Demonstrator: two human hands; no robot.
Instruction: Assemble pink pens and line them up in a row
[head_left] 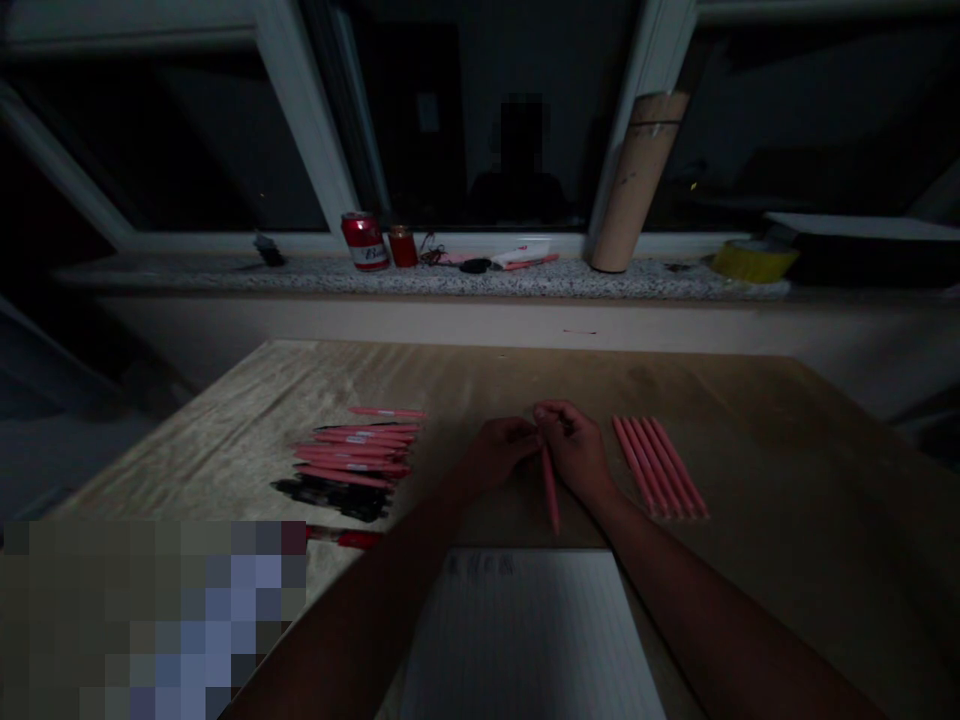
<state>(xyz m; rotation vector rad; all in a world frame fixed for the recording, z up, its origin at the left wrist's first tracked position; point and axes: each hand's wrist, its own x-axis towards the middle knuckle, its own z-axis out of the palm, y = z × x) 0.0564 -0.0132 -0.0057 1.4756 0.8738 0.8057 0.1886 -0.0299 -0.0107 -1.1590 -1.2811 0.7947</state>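
A pink pen points down toward me over the middle of the table, its tip nearest me. My right hand is closed around its upper end, thumb and fingers together. From the other side, my left hand pinches at the same end, its fingertips meeting the right ones; they hide that part. To the right, several pink pens lie side by side in a slanted row. On the left is a looser pile of pink pens with pale labels, and black pens lie at its near side.
A lined notebook lies in front of me, below the hands. A red pen is beside my left forearm. On the windowsill stand a red can, a small red jar, a cardboard tube and yellow tape.
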